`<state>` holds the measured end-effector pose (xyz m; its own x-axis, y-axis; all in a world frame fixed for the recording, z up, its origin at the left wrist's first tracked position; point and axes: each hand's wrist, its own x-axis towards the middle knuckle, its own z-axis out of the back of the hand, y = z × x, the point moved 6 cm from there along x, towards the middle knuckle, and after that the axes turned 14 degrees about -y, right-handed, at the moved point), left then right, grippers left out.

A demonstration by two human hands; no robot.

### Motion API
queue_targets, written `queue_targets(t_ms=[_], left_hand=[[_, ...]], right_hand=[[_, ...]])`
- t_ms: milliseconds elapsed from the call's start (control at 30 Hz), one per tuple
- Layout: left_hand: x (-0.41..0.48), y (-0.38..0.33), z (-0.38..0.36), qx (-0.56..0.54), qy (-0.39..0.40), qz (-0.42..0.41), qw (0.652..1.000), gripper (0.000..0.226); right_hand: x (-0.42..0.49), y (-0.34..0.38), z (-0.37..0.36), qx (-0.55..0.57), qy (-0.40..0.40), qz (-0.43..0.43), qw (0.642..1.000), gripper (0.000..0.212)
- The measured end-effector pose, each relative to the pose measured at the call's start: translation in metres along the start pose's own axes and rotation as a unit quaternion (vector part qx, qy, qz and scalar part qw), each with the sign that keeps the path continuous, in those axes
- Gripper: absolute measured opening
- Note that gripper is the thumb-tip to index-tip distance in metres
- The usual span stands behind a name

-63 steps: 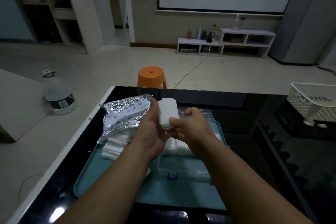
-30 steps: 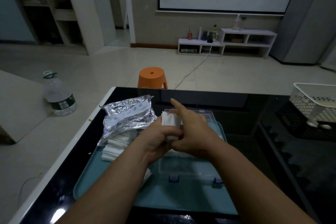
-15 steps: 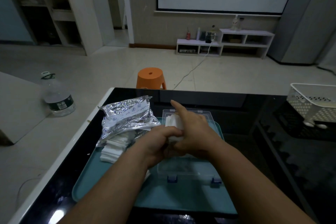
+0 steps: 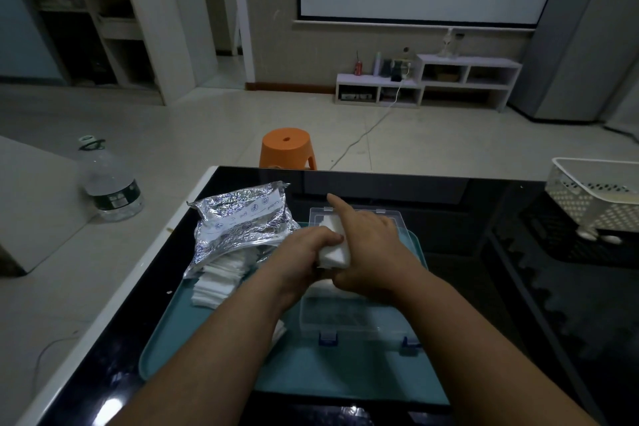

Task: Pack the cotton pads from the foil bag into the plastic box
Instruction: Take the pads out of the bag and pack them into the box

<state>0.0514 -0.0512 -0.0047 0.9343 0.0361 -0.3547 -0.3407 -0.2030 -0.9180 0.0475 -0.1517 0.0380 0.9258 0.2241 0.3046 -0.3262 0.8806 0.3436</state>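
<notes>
A clear plastic box [image 4: 349, 316] with blue latches lies open on a teal tray [image 4: 311, 370]. Over its far half, my left hand [image 4: 304, 252] and my right hand [image 4: 370, 245] together grip a stack of white cotton pads [image 4: 333, 249]; my right index finger points forward. White pads lie inside the box under my hands. The crumpled foil bag [image 4: 242, 221] lies on the tray's left side, with loose cotton pads [image 4: 218, 278] spilling from its mouth.
The tray rests on a black glass table [image 4: 484, 252] with a white left edge. A white perforated basket [image 4: 594, 194] stands at the right. Beyond the table an orange stool [image 4: 287, 147] and a large water bottle [image 4: 110, 183] stand on the floor.
Both hands have brought the stack of pads down from chest height to just over the open box. My right index finger has stretched out. The foil bag has not moved.
</notes>
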Motion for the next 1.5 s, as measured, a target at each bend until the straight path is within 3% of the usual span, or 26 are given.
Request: queue_targets(t_ms=[133, 200, 333, 433, 533, 733, 867, 1033, 1400, 1500], left_hand=[[0.005, -0.011, 0.018, 0.015, -0.066, -0.021, 0.997, 0.009], [0.005, -0.014, 0.026, 0.047, -0.067, -0.031, 0.996, 0.005], [0.003, -0.013, 0.034, 0.088, -0.068, -0.028, 0.993, 0.030], [0.003, -0.008, 0.037, 0.112, -0.076, -0.007, 0.991, 0.036], [0.003, -0.006, 0.038, 0.126, -0.076, 0.005, 0.989, 0.029], [0.001, -0.009, 0.039, 0.235, -0.072, -0.026, 0.969, 0.011], [0.000, -0.007, 0.043, 0.297, -0.074, -0.026, 0.952, 0.008], [-0.002, -0.002, 0.044, 0.366, -0.061, -0.027, 0.928, 0.017], [-0.001, -0.002, 0.035, 0.568, -0.057, -0.131, 0.810, 0.019], [-0.002, 0.008, 0.032, 0.584, -0.018, -0.114, 0.804, 0.021]], right_hand=[[-0.002, -0.010, -0.005, 0.167, 0.020, -0.078, 0.983, 0.117], [-0.002, -0.014, 0.000, 0.252, -0.010, -0.117, 0.961, 0.096], [-0.005, -0.024, -0.003, 0.255, -0.029, -0.208, 0.944, 0.044], [-0.014, -0.027, -0.017, 0.335, 0.044, -0.312, 0.888, 0.039], [-0.015, -0.024, -0.018, 0.378, 0.060, -0.337, 0.860, 0.039], [-0.020, -0.024, -0.022, 0.326, 0.074, -0.334, 0.881, 0.016], [-0.024, -0.023, -0.033, 0.305, 0.090, -0.344, 0.883, 0.018], [-0.029, -0.023, -0.044, 0.262, 0.108, -0.346, 0.894, 0.013], [-0.033, -0.026, -0.061, 0.199, 0.146, -0.344, 0.906, 0.007], [-0.034, -0.028, -0.066, 0.194, 0.153, -0.348, 0.904, 0.007]])
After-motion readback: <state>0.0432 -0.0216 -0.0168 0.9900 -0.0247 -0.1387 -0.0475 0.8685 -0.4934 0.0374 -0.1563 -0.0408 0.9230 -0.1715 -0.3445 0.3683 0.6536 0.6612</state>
